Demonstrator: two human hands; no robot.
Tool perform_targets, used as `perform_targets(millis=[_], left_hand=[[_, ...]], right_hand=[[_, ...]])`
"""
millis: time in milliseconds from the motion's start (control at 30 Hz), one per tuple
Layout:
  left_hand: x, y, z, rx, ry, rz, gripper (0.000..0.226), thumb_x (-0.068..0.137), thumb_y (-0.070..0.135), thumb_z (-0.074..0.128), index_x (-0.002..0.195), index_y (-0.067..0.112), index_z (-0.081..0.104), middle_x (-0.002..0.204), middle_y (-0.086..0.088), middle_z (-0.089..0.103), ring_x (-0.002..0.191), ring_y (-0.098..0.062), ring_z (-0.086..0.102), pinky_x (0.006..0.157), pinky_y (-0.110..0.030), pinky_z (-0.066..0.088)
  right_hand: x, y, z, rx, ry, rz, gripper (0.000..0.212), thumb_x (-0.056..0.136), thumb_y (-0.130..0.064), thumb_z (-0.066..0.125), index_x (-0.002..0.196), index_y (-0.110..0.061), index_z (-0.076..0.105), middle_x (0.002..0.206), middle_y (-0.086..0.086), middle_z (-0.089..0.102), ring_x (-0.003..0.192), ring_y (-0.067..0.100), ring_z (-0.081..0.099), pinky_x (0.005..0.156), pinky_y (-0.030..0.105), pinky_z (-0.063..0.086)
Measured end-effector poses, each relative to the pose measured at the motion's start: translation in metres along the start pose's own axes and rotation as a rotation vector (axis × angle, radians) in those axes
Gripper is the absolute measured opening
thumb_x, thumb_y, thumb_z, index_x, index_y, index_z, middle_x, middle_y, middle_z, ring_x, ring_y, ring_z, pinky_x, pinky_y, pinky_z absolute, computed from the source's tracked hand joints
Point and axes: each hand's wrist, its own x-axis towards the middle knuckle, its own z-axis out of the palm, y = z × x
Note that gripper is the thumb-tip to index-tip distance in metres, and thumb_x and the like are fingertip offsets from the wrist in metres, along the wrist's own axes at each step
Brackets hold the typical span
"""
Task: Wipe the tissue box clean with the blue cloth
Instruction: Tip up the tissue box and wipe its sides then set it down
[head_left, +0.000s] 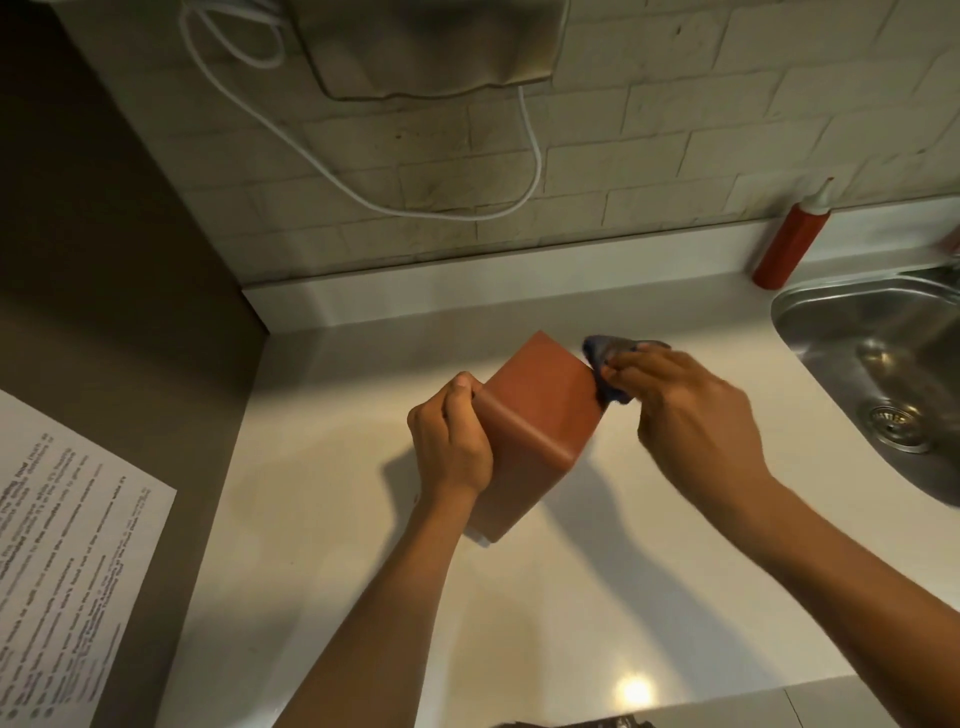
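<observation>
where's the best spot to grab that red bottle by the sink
Judging by its shape, grip the red bottle round its straight body, below the pale nozzle, which tapers and looks too narrow to hold. It stands leaning back toward the wall with the sink at its right, so come in from the front or the open counter on its left.

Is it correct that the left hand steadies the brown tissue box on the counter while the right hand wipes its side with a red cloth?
Not quite: the cloth is blue, as the head view shows. Otherwise yes: the left hand steadies the tissue box while the right hand wipes its side.
</observation>
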Motion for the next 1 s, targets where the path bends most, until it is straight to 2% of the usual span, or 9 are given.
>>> perform_targets(millis=[100,233,333,400,467,567,667,833,1000], left_hand=[[-0.002,0.001,-0.001,0.014,-0.016,0.043,0.033,0.093,0.028,0.030,0.063,0.019,0.038,0.053,0.003,0.040,0.050,-0.014,0.036,0.050,-0.035,0.032],[-0.004,0.001,0.000,-0.020,-0.010,0.018,0.034,0.093,0.030,0.031,0.063,0.016,0.040,0.057,-0.009,0.044,0.052,-0.025,0.043,0.049,-0.039,0.038],[-0.004,-0.003,-0.001,-0.056,-0.010,-0.012,0.037,0.094,0.033,0.033,0.063,0.016,0.043,0.056,-0.005,0.047,0.051,-0.020,0.046,0.048,-0.034,0.038],[-0.005,-0.004,-0.002,-0.075,-0.006,-0.031,0.036,0.094,0.033,0.033,0.063,0.017,0.042,0.054,-0.003,0.045,0.050,-0.016,0.044,0.049,-0.033,0.038],[-0.005,-0.001,-0.002,-0.063,-0.002,-0.033,0.036,0.094,0.032,0.033,0.062,0.017,0.041,0.055,-0.007,0.044,0.051,-0.022,0.045,0.048,-0.039,0.040],[-0.003,0.005,0.003,-0.022,0.005,-0.021,0.038,0.094,0.033,0.034,0.061,0.015,0.038,0.054,-0.011,0.042,0.053,-0.032,0.045,0.050,-0.050,0.042],[-0.002,0.007,0.008,0.011,0.005,0.000,0.038,0.093,0.035,0.034,0.061,0.015,0.035,0.051,-0.001,0.038,0.050,-0.022,0.041,0.049,-0.051,0.040],[0.001,-0.002,0.006,-0.023,0.065,-0.032,0.036,0.092,0.034,0.037,0.066,0.010,0.039,0.052,0.005,0.040,0.052,-0.016,0.039,0.051,-0.049,0.042],[-0.001,0.001,0.007,-0.004,0.055,-0.029,0.036,0.093,0.034,0.036,0.065,0.011,0.036,0.051,0.006,0.039,0.048,-0.010,0.036,0.048,-0.044,0.038]], right_hand=[[0.014,0.011,-0.005,0.045,0.076,0.156,0.036,0.073,0.012,0.064,0.098,-0.012,0.075,0.109,0.005,0.071,0.095,0.030,0.067,0.068,0.036,0.055],[0.017,-0.019,-0.006,0.174,0.240,0.074,0.039,0.077,0.003,0.061,0.112,-0.012,0.070,0.117,0.006,0.068,0.102,0.027,0.065,0.081,0.037,0.056],[-0.003,-0.049,0.005,0.198,0.198,-0.040,0.039,0.073,-0.001,0.076,0.111,-0.009,0.071,0.117,0.008,0.068,0.105,0.027,0.065,0.087,0.036,0.056],[-0.016,-0.050,0.011,0.197,0.180,-0.083,0.040,0.072,0.005,0.075,0.109,-0.009,0.073,0.115,0.008,0.070,0.105,0.026,0.066,0.087,0.033,0.055],[-0.019,-0.037,0.013,0.192,0.207,-0.084,0.044,0.068,0.012,0.069,0.107,-0.009,0.074,0.112,0.006,0.071,0.103,0.024,0.067,0.092,0.026,0.049],[-0.006,-0.019,0.013,0.188,0.174,0.052,0.048,0.066,0.018,0.065,0.105,-0.008,0.074,0.110,0.007,0.071,0.100,0.027,0.068,0.091,0.035,0.053],[-0.003,-0.020,0.009,0.254,0.169,0.169,0.049,0.069,0.017,0.064,0.110,-0.009,0.072,0.114,0.009,0.070,0.103,0.028,0.067,0.090,0.041,0.054],[-0.046,-0.055,0.010,0.341,0.298,0.015,0.056,0.066,0.024,0.060,0.109,-0.009,0.073,0.117,0.006,0.068,0.111,0.022,0.063,0.093,0.037,0.052],[-0.045,-0.035,0.018,0.288,0.367,-0.097,0.050,0.068,0.024,0.064,0.106,-0.007,0.073,0.113,0.007,0.070,0.108,0.025,0.065,0.088,0.040,0.055]])
